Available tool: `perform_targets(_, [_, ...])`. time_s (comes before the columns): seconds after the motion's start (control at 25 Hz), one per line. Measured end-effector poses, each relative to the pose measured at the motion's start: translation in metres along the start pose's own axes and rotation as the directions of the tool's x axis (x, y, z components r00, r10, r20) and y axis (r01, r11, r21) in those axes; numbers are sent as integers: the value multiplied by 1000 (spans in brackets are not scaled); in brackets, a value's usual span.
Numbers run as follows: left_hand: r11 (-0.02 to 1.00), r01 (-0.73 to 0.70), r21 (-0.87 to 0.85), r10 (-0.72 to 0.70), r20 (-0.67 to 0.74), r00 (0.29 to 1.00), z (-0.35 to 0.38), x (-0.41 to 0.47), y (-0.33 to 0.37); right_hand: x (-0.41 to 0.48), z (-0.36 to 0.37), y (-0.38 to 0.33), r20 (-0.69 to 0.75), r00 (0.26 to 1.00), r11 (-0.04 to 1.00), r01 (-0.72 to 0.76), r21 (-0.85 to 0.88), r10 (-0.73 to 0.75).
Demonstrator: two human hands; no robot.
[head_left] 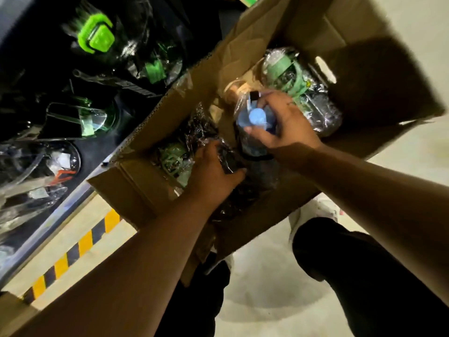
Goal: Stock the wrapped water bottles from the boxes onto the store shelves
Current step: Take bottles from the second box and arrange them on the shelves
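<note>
Cardboard, brown and creased, makes up the open box [243,52] that stands on the pale floor [267,288] beside a dark shelf [31,57], seen from the head camera looking steeply down. Inside the box lie several water bottles in clear, crinkled wrap. The right hand [284,125] is curled round the top of a blue-capped bottle [256,116] near the middle of the box, with the thumb on the near side and the fingers over the far side. The left hand [213,171] grips a dark wrapped bundle [230,156] just beside it, fingers bent over the plastic; through the blur this is probably another bottle. A pale-green bottle [289,74] lies toward the box's far corner, and a green-lidded bottle [173,158] lies just left of the left hand. Wrapped bottles also sit on the shelf, one with a bright-green lid [97,37]. A yellow-and-black stripe [80,244] runs along the floor at the shelf's foot.
</note>
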State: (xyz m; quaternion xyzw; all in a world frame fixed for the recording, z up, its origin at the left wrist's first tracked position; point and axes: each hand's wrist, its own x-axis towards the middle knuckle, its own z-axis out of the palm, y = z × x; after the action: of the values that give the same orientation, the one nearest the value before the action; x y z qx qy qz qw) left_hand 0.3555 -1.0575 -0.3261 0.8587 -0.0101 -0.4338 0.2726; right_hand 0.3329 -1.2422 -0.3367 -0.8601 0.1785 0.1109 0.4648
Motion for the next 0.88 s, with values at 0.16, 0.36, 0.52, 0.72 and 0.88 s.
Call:
perform_targets(0.16, [969,-53,-240,62,27,998,6,-7,20,-24,-30,-22,16,999,977,-50,207,47])
perform_targets(0.36, [903,51,-427,12,144,989,-5,-25,23,-21,-40,-51,200,952,622,-303,722,232])
perform_targets(0.52, [837,206,-506,-199,69,978,-11,-24,-14,7,-4,-43,297,873,570,-479,667,386])
perform_targets(0.72, [654,348,-672,-440,36,897,-12,-10,-59,49,36,14,204,857,834,-361,-417,473])
perform_targets(0.88, [601,352,-717,-445,65,893,-8,14,-70,68,69,47,146,849,778,-378,-502,507])
